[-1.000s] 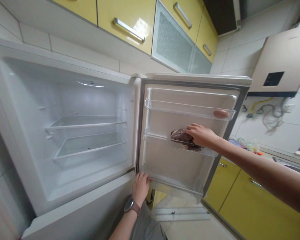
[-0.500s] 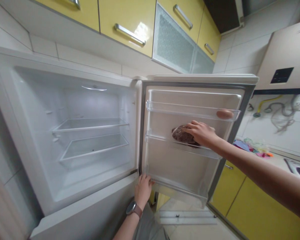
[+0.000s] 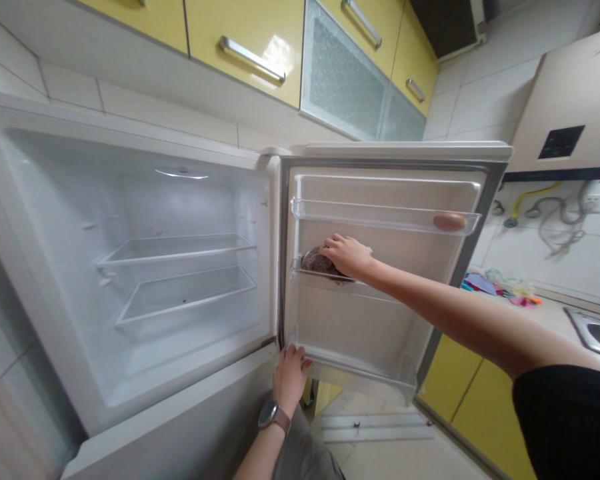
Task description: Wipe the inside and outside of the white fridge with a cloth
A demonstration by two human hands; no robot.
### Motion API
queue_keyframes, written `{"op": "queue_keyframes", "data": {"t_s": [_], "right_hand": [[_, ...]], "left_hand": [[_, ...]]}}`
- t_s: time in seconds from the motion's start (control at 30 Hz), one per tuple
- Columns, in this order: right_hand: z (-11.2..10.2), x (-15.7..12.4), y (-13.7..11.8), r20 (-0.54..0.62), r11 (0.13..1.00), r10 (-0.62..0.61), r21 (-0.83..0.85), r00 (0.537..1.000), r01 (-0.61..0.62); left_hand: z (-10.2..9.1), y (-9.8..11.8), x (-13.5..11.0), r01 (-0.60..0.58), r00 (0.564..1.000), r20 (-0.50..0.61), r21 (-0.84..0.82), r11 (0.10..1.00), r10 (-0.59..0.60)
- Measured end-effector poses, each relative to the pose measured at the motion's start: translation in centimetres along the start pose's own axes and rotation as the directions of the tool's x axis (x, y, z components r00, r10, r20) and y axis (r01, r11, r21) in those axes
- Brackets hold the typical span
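Observation:
My right hand (image 3: 349,255) grips a dark brown bundle in a clear plastic bag (image 3: 314,261) from above. The bundle sits at the hinge-side end of the middle door shelf (image 3: 367,291); its right part is hidden by my hand. My left hand (image 3: 290,375), with a watch on the wrist, has its fingers curled over the bottom edge of the open refrigerator door (image 3: 350,333), close to the hinge. An egg (image 3: 449,221) lies at the right end of the upper door shelf (image 3: 365,212).
Left of the door is the refrigerator compartment (image 3: 180,347) with two clear shelves. Yellow cabinets (image 3: 245,27) hang above. To the right are a water heater (image 3: 565,107), a counter with colourful items (image 3: 500,287) and a sink (image 3: 597,327).
My right hand has moved the bagged bundle left along the middle door shelf, toward the hinge. My left hand has stayed at the door's bottom edge. The view has shifted slightly.

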State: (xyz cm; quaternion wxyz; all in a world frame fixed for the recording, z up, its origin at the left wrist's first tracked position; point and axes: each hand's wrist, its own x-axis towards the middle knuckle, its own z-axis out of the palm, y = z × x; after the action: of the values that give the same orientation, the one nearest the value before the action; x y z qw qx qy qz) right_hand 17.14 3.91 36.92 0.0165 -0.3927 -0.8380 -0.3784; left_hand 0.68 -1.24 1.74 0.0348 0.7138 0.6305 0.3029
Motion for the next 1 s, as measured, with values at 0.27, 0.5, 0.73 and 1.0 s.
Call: {"op": "queue_keyframes", "data": {"t_s": [0.27, 0.5, 0.73, 1.0], "right_hand": [[0.4, -9.6, 4.9, 0.059, 0.979, 0.196, 0.043, 0.979, -0.199], [-1.2, -16.5, 5.1, -0.642, 0.985, 0.141, 0.165, 0.754, -0.043], [-5.3, -22.3, 4.6, -0.573, 0.868, 0.162, 0.47, 0.803, 0.161], [3.5, -27.1, 1.2, -0.08, 0.922, 0.09, 0.382, 0.993, -0.053]], "left_hand": [[-0.2, 0.8, -0.2, 0.018, 0.999, -0.031, -0.013, 1.0, -0.019], [0.9, 0.1, 0.2, 0.002, 0.999, -0.033, -0.012, 1.0, -0.003], [0.1, 0.2, -0.1, -0.031, 0.997, -0.069, 0.011, 0.999, 0.031], [-0.5, 0.3, -0.3, -0.058, 0.996, -0.071, 0.022, 0.998, 0.059]]}}
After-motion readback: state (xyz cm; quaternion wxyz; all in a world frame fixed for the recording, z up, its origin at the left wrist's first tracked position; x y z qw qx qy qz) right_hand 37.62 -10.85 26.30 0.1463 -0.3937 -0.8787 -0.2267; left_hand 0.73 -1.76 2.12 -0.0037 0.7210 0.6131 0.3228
